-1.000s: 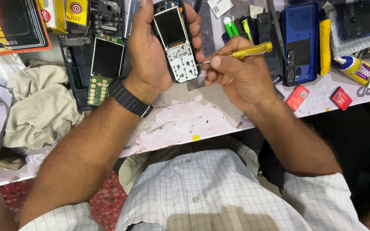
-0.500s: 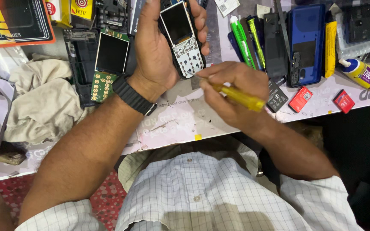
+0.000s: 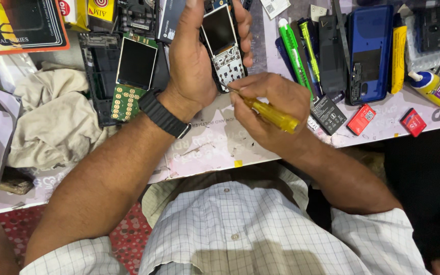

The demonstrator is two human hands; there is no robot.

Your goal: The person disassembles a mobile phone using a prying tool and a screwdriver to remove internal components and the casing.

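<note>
I held the opened phone (image 3: 223,46) upright in my left hand (image 3: 197,61), fingers wrapped round its back and thumb along its side, so that its dark screen and bare keypad board faced me and stayed steady above the surface (image 3: 215,147). My right hand (image 3: 271,109) was closed round the yellow screwdriver (image 3: 271,114), pinched low near the shaft like a pen, so the tip met the lower edge of the phone just beside my left palm; whether it sat in a screw I could not tell. A black watch (image 3: 163,113) sat on my left wrist. To the left, a second board with a screen (image 3: 134,76) lay flat on a black frame, next to a crumpled cloth (image 3: 52,122). To the right lay green pens (image 3: 296,51), a blue phone shell (image 3: 370,53), a small black battery (image 3: 329,113) and a glue tube (image 3: 434,87), all within reach.
</note>
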